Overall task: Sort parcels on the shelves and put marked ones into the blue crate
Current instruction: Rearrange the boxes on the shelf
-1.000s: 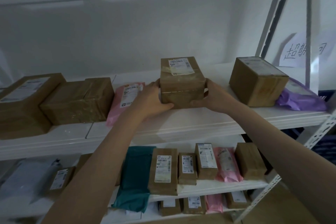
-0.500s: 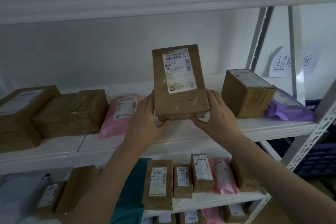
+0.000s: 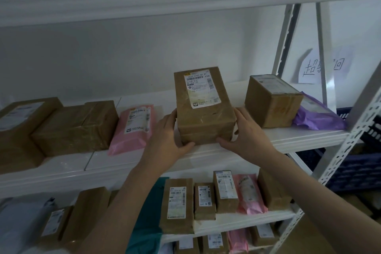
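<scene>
A brown cardboard parcel [image 3: 204,109] with a white shipping label on its face stands tilted at the front of the middle white shelf [image 3: 268,136]. My left hand [image 3: 167,138] grips its lower left corner, thumb under the front edge. My right hand [image 3: 245,132] grips its lower right side, thumb under the bottom. A dark blue crate [image 3: 354,163] shows behind the shelf's right upright; most of it is hidden.
On the same shelf lie a pink mailer [image 3: 134,128], two taped brown boxes [image 3: 76,126] at the left, a brown box [image 3: 272,99] and a purple bag [image 3: 317,115] at the right. The lower shelf [image 3: 237,220] holds several small parcels and a teal bag [image 3: 148,218]. A handwritten paper sign [image 3: 321,66] hangs on the wall.
The parcel was lifted and tipped up so that its label faces me, and is now lower again, at the shelf's front edge. Both hands kept their hold on it.
</scene>
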